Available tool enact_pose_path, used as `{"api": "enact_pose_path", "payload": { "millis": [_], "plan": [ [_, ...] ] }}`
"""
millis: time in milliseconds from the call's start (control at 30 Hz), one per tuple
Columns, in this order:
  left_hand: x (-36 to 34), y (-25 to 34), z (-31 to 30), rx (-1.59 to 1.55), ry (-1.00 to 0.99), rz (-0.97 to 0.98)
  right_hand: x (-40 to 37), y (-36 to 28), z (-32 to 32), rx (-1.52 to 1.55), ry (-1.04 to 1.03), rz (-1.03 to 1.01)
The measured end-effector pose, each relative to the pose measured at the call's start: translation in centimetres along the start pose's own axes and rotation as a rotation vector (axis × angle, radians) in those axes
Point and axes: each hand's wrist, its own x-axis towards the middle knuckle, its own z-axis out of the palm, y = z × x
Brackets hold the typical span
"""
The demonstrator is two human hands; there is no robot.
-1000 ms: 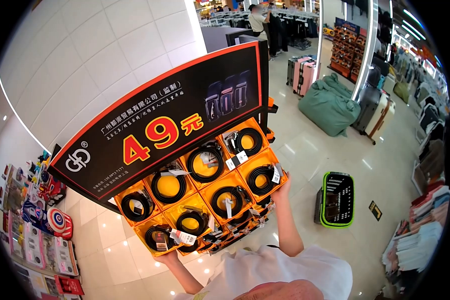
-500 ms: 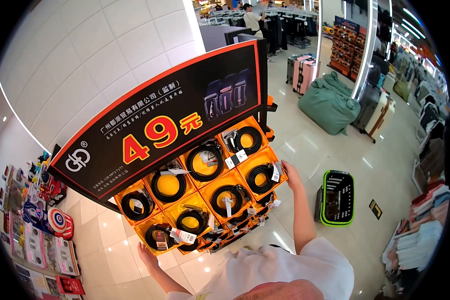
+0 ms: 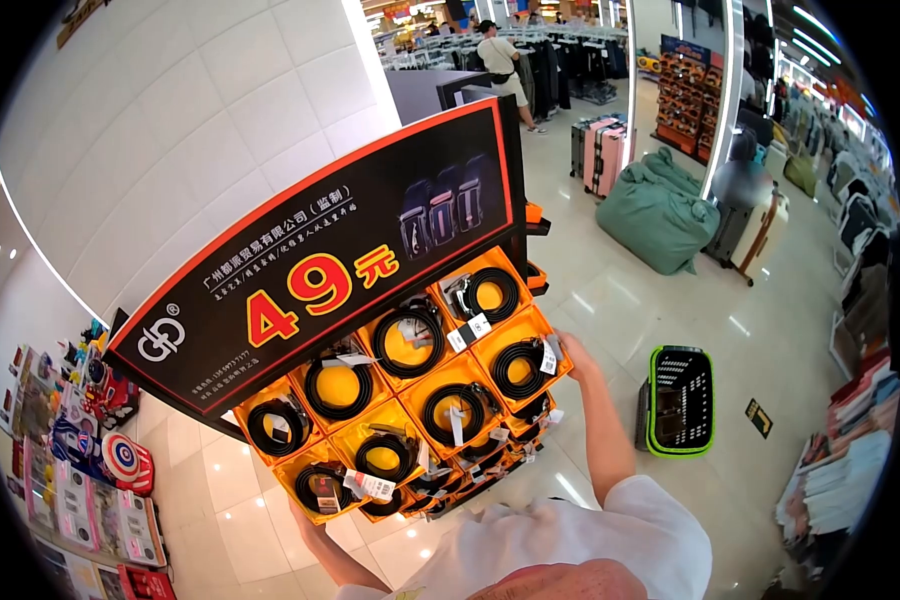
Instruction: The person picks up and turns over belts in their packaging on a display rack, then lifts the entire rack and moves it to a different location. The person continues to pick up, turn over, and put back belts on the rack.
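Note:
A display stand with a black, red-edged sign (image 3: 315,260) reading 49元 holds rows of orange boxes (image 3: 395,395), each with a coiled black belt (image 3: 408,342) and tags. My right hand (image 3: 578,358) is at the right side of the upper boxes, its fingers mostly behind the edge of the end box. At the lower left corner of the boxes is my left hand (image 3: 302,515), largely hidden by the box edge. Whether either hand grips the stand is not visible.
A black basket with a green rim (image 3: 710,400) stands on the floor at right. Beyond are a green sack (image 3: 658,212), suitcases (image 3: 605,155) and a person (image 3: 498,60) by clothes racks. Boxed goods (image 3: 80,490) line the left; folded clothes (image 3: 840,485) lie at right.
The stand appears slightly lower in view. My left hand has become more hidden behind the lower left box. The distant person has shifted left and shows more fully.

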Motion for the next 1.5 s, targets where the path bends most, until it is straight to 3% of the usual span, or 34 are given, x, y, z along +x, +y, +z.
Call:
{"api": "enact_pose_path", "payload": {
  "millis": [433,1033,1167,1233,1300,1400,1500],
  "plan": [
    [-1.5,0.7,2.6,0.074,0.034,0.061,0.4,0.2,-0.2,-0.007,-0.023,0.017],
    [-0.6,0.4,0.9,0.000,0.000,0.014,-1.1,-0.9,0.7,-0.096,0.002,0.009],
    [-1.5,-0.7,0.9,-0.164,0.000,0.012,-2.9,-0.8,1.7,0.207,0.033,0.028],
    [-1.9,-3.0,1.1,-0.282,0.029,0.128,-4.0,0.6,1.9,0.417,0.044,0.009],
    [-2.7,-5.2,1.7,-0.453,-0.033,0.221,-4.5,2.6,2.1,0.563,0.010,-0.070],
    [-3.6,-6.6,5.8,-0.608,0.010,0.346,-5.2,4.2,4.7,0.726,0.010,-0.193],
    [-2.9,-7.9,5.6,-0.629,0.079,0.432,-5.1,5.4,6.3,0.818,-0.001,-0.299]
  ]
}}
